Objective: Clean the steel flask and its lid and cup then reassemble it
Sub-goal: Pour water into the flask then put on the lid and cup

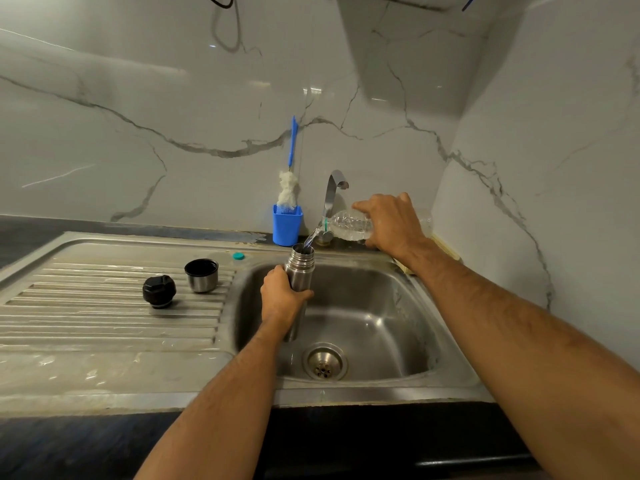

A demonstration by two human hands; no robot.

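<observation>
Over sink: left hand grips flask, right hand grips bottle; tap behind.

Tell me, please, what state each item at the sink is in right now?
steel flask: open, upright, held by left hand
plastic bottle: uncapped, tipped by right hand, pouring into flask
black lid: off, on drainboard
cup: upright on drainboard
bottle brush: standing in blue holder
</observation>
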